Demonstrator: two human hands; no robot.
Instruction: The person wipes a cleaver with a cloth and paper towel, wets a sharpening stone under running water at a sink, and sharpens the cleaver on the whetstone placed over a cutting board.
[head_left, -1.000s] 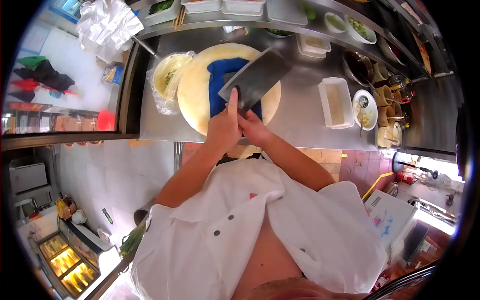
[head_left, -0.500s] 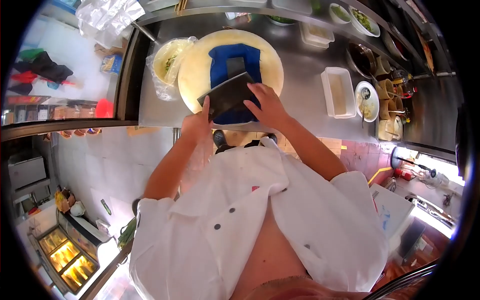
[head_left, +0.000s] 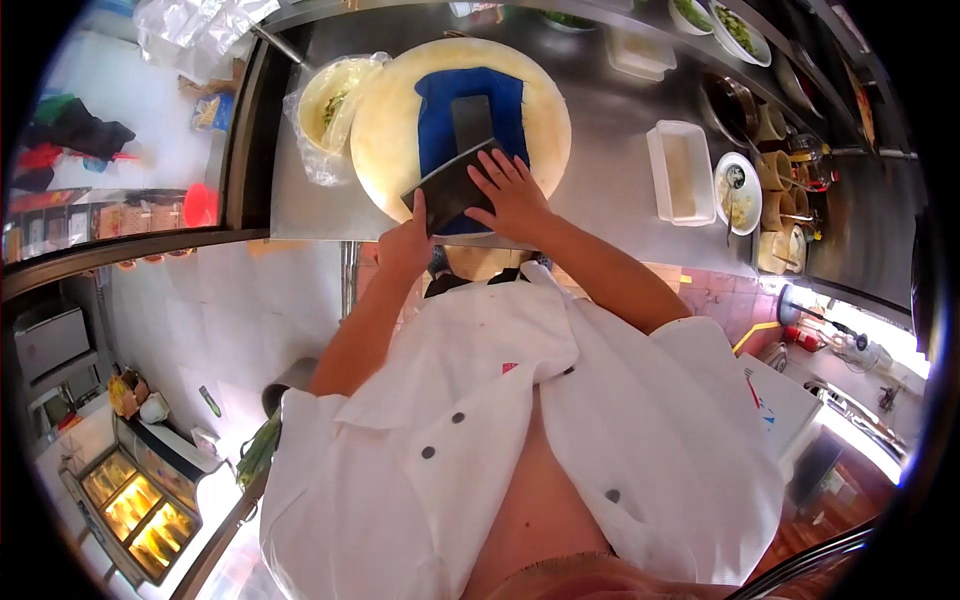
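Note:
A broad steel cleaver [head_left: 449, 187] lies nearly flat over a grey whetstone [head_left: 470, 119] that rests on a blue cloth [head_left: 470, 110] on a round pale chopping board [head_left: 390, 130]. My left hand [head_left: 407, 243] grips the cleaver's handle end at the board's near edge. My right hand [head_left: 511, 194] presses its spread fingers on the flat of the blade. The near part of the stone is hidden under the blade.
A bowl wrapped in a clear plastic bag [head_left: 328, 110] stands left of the board. On the steel counter [head_left: 610, 190] to the right are a white rectangular tub [head_left: 681, 172], a plate with a spoon [head_left: 734, 192] and several cups. More containers line the back shelf.
The cleaver, held up over the board a second ago, has come down flat onto the stone. My right hand moved from the handle area onto the blade. The blade has slid slightly since.

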